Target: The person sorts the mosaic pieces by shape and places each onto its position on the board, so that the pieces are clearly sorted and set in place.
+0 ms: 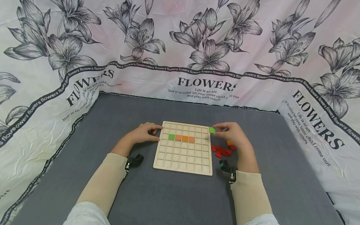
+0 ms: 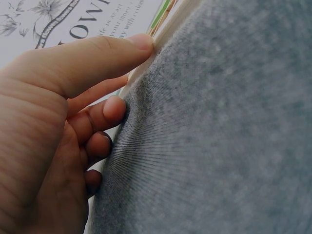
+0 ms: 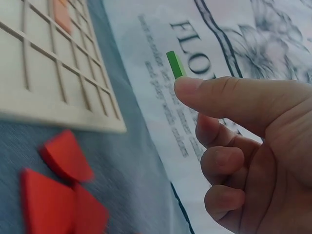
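Note:
A wooden grid board (image 1: 182, 159) lies on the grey cloth. In one of its rows sit a green square tile (image 1: 171, 137) and several orange tiles (image 1: 185, 138). My left hand (image 1: 142, 133) touches the board's left edge with thumb and index finger set apart; in the left wrist view its thumb (image 2: 112, 56) lies straight against the edge, the other fingers loosely bent. Between thumb and index finger, my right hand (image 1: 232, 132) pinches a light green tile (image 1: 212, 130) by the board's upper right corner. The right wrist view shows that tile (image 3: 174, 64) edge-on, above the surface.
Several red tiles (image 1: 223, 152) lie loosely heaped right of the board, below my right hand, with an orange tile (image 1: 229, 142) among them. A flower-printed cloth (image 1: 208, 87) hangs behind and around the grey surface (image 1: 168, 200).

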Tool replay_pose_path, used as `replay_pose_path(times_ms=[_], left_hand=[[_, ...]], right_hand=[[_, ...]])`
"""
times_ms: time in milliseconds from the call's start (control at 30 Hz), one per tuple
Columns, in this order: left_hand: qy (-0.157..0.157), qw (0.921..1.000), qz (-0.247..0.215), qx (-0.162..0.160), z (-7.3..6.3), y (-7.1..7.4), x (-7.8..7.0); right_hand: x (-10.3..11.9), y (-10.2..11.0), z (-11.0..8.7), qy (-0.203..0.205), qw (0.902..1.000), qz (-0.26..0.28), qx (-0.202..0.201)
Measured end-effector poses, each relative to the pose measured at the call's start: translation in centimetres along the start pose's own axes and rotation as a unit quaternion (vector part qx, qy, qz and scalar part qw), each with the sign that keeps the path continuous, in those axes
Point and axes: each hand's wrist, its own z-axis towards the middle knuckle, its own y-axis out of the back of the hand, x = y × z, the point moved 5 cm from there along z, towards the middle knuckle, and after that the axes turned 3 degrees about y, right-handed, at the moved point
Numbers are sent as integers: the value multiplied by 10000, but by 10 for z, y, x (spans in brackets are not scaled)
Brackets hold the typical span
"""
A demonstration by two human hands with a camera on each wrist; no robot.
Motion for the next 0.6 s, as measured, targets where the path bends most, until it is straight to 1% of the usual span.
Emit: replay_pose_path(times_ms=[167,300,400,600], left_hand=[[3,10000,13,24,-1,-1,-1],[31,10000,8,10,-1,-1,0],[30,10000,16,-4,-1,-1,-1],[20,10000,16,-21,-1,0,-1]], right_hand=[[10,-20,6,95,9996,-70,255],[14,-32,8,182,9987,-8,472],[16,-39,9,233,9980,5,584],[18,-48,10,133,9976,-2,675]])
